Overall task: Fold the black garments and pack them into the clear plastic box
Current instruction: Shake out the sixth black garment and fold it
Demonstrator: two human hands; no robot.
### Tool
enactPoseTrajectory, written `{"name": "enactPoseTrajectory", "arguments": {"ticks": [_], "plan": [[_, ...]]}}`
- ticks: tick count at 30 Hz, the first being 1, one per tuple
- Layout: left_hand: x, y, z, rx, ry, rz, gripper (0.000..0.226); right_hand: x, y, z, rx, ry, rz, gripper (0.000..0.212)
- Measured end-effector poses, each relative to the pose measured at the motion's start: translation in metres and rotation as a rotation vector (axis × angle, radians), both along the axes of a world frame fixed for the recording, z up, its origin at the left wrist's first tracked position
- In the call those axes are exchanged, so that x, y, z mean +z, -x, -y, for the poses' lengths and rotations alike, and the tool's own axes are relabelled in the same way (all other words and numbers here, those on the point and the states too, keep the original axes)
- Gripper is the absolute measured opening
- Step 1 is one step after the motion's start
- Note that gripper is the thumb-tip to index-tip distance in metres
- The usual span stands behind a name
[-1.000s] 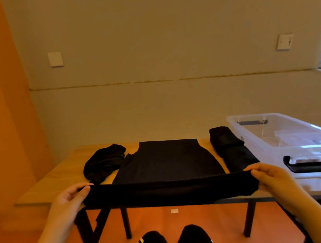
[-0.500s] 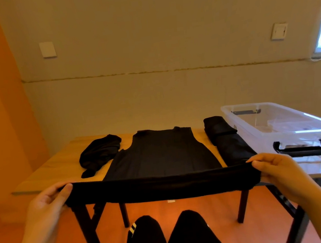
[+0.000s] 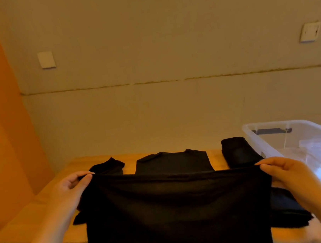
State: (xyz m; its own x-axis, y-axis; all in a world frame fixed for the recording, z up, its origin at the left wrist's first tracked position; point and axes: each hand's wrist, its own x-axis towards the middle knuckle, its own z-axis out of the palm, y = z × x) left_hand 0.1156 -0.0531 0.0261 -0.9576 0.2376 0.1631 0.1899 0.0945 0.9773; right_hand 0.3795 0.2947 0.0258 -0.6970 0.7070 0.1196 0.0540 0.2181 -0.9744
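I see the left hand [image 3: 73,187] and right hand [image 3: 280,169] each pinching a corner of the top [image 3: 176,206], lifting its near hem over the table [image 3: 35,213] so the cloth hangs doubled toward me while its collar end lies flat at mid-table. Left of the top sits a crumpled piece [image 3: 107,168], not yet folded; right of it lies a folded stack [image 3: 238,152], just beside the box [image 3: 299,140]. The box appears to hold no black cloth (its clear walls show only pale plastic inside). I judge the job is early: one item folded, one mid-fold, one untouched, nothing packed.
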Motion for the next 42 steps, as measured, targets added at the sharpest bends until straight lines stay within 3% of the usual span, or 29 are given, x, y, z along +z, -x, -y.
{"name": "enactPoseTrajectory", "arguments": {"ticks": [8,11,13,17,23,26,32,36,39,42], "plan": [[0.013,0.132,-0.111,-0.017,0.107,0.061,0.013,0.019,0.131,-0.098,-0.140,-0.099,0.149,0.016],[0.001,0.189,-0.157,-0.032,0.164,0.037,0.014,0.021,0.195,-0.141,-0.186,-0.227,0.293,0.018],[-0.014,0.220,-0.185,-0.055,0.304,0.004,0.018,0.012,0.234,-0.159,-0.233,-0.324,0.422,0.011],[-0.047,0.233,-0.207,-0.122,0.715,-0.140,0.045,-0.022,0.278,-0.141,-0.210,-0.495,0.622,0.047],[-0.085,0.169,-0.139,-0.169,1.208,-0.375,0.050,-0.071,0.261,-0.047,0.276,-0.678,0.736,0.064],[-0.097,0.154,-0.100,-0.156,1.377,-0.325,0.050,-0.088,0.245,-0.024,0.326,-0.768,0.846,0.108],[-0.114,0.187,-0.054,-0.083,1.361,-0.318,0.052,-0.118,0.234,-0.009,0.290,-0.893,0.922,0.139],[-0.111,0.211,-0.042,-0.044,1.296,-0.378,0.051,-0.115,0.229,-0.002,0.299,-0.882,0.925,0.139],[-0.097,0.187,-0.051,0.051,1.174,-0.607,0.046,-0.112,0.220,-0.001,0.308,-0.874,0.913,0.139],[-0.088,0.127,-0.084,-0.112,0.967,-0.670,0.052,-0.105,0.212,0.007,0.297,-0.898,0.844,0.130]]}}
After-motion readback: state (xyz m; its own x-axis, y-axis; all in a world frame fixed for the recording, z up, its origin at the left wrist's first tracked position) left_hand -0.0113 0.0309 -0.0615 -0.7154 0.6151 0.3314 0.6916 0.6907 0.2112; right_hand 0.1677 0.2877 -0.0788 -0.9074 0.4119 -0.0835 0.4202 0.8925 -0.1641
